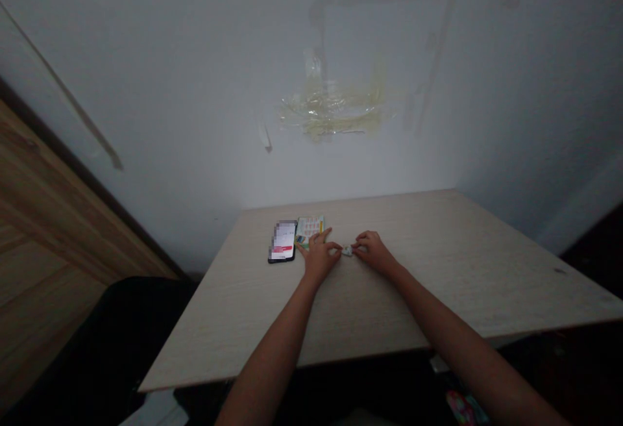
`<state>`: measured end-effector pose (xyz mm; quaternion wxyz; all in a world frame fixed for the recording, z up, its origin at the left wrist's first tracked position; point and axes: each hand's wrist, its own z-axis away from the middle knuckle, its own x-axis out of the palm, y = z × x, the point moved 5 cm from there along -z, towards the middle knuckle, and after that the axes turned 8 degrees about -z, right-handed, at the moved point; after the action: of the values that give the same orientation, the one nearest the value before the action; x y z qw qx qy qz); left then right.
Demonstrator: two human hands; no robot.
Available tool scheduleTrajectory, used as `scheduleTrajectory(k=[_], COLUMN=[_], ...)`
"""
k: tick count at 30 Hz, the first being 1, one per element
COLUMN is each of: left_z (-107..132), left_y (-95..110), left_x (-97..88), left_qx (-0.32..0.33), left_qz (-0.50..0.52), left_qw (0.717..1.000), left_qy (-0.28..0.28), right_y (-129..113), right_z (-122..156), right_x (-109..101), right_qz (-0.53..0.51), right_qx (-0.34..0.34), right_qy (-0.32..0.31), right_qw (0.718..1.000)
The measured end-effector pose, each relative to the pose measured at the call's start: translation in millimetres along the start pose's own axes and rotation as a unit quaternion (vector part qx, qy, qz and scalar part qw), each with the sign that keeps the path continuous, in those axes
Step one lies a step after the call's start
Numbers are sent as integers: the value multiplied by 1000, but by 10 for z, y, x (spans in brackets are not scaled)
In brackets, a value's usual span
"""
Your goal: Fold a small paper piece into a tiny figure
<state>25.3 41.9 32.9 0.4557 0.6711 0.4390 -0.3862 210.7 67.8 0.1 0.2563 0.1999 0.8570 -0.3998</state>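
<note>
A small whitish piece with darker specks (346, 250) lies between my hands, low over the table; it is too small to name. My left hand (320, 258) pinches at its left side with thumb and index finger, while the other fingers spread over a printed card or booklet (310, 226). My right hand (376, 252) has its fingertips closed together on the piece's right side. Left of the card lies a phone (283, 242) with a lit white screen and a red patch, its left part blurred out.
The pale wooden table (233, 312) reaches to a grey wall (204, 88) with yellowed tape (335, 111) on it. To the left are a wooden panel (43, 238) and a dark form (141, 322). Something colourful (464, 408) shows below the front edge at right.
</note>
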Motion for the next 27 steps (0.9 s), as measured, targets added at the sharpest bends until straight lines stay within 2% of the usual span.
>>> scheduleTrajectory(k=[9,15,27], left_z=[-17,-21,-2], left_y=[34,73,91], left_x=[-3,1,7], left_qx=[-6,16,33], left_qz=[-9,-39,-52], left_qw=[1000,999,998], left_qy=[4,-10,3], right_y=[-23,-13,40], right_z=[-2,-1,-7], right_x=[-15,-9,14], right_qz=[-7,-13,-8], right_qx=[14,16,9], right_qy=[-4,0,4], right_qw=[1000,1000,1000])
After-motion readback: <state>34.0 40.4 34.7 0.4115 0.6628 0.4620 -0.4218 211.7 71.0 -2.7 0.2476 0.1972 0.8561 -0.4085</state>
